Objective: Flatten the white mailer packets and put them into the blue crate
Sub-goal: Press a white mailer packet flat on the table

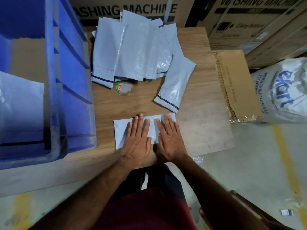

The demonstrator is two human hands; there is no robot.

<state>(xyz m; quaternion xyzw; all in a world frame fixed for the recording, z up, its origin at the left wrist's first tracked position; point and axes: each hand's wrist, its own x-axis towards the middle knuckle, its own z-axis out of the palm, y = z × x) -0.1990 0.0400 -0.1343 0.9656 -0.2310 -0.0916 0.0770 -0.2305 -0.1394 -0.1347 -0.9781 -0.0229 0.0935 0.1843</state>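
Observation:
One white mailer packet (120, 130) lies flat on the wooden board (204, 113) just in front of me. My left hand (137, 140) and my right hand (171, 140) rest palm down on it, side by side, fingers spread. A single puffy packet (176, 83) lies beyond them to the right. Further back sits a heap of several white packets (129, 50). The blue crate (73, 77) stands at the left, with a flat white packet (21, 103) inside it.
A round red-and-green sticker roll (123, 87) pokes out from under the heap. A flattened cardboard piece (237, 83) and a white printed sack (285, 90) lie at the right. Large washing machine cartons (132, 9) stand behind the board. Concrete floor surrounds it.

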